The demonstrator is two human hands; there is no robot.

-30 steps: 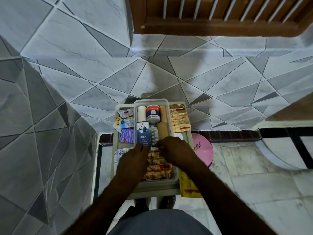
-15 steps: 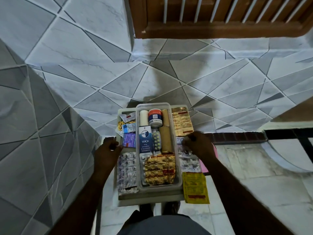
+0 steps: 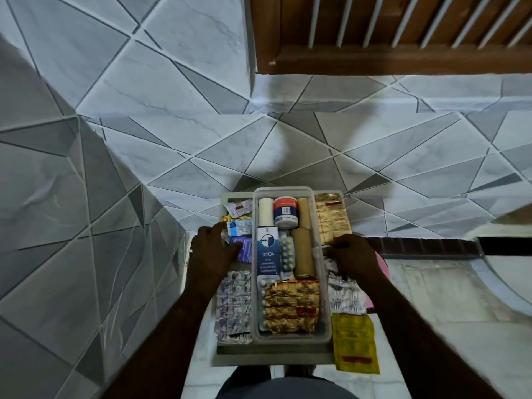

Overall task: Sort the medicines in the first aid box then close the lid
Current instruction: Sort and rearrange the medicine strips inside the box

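The grey first aid box (image 3: 273, 359) sits low in the middle of the head view. A clear inner tray (image 3: 290, 338) in it holds a blue-and-white carton (image 3: 268, 251), a white jar (image 3: 285, 212), bandage rolls and gold foil strips (image 3: 290, 306). My left hand (image 3: 211, 254) is over the box's left compartment, fingers curled onto a purple packet (image 3: 246, 250). My right hand (image 3: 355, 259) is in the right compartment. Its fingertips bend down beside the tray's right wall, above silver blister strips (image 3: 345, 298). Its grip is hidden.
More silver strips (image 3: 233, 303) fill the left compartment and a gold strip (image 3: 332, 220) the far right. A yellow sachet (image 3: 355, 344) overhangs the box's near right corner. A pink round object (image 3: 384, 270) lies behind my right hand. Tiled walls stand left and ahead.
Both hands left the middle of the tray, went out to the box's two sides, and have since come slightly inward onto the side compartments.
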